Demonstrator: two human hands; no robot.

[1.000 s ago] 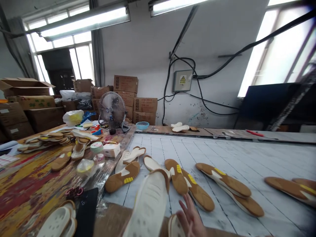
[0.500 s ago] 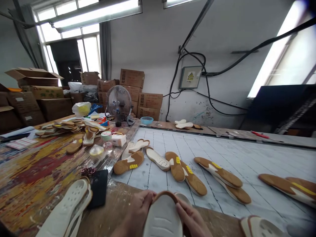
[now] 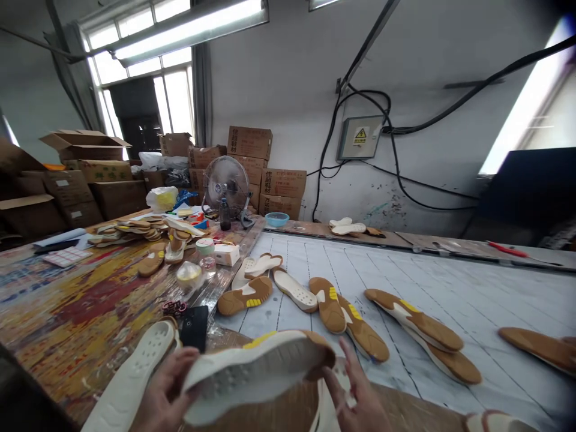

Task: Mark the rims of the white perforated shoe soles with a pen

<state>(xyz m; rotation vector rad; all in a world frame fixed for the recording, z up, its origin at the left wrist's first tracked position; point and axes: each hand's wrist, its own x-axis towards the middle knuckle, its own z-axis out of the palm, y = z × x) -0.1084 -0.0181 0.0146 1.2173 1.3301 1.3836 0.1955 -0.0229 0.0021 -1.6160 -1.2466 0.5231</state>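
Spanning the space between the hands, a white sole [image 3: 252, 378] edged in brown and yellow is held tilted over a brown board [image 3: 288, 411]. Its left end is grasped by the left hand [image 3: 164, 390]; at the brown-edged end, the right hand [image 3: 355, 393] is spread, its forefinger raised — whether a firm grip is had there cannot be told. Two-handed handling of this one piece is judged to be the step in hand; for the next move, a sure hold at both ends appears to be called for. Just left, a pale perforated sole [image 3: 128, 384] is noted beside a black phone [image 3: 195, 327]. Beyond, brown-bottomed soles [image 3: 330, 306] are laid out on a lined white sheet [image 3: 441, 288]; farther back, a fan [image 3: 226, 186] is stationed before stacked cartons [image 3: 282, 183].
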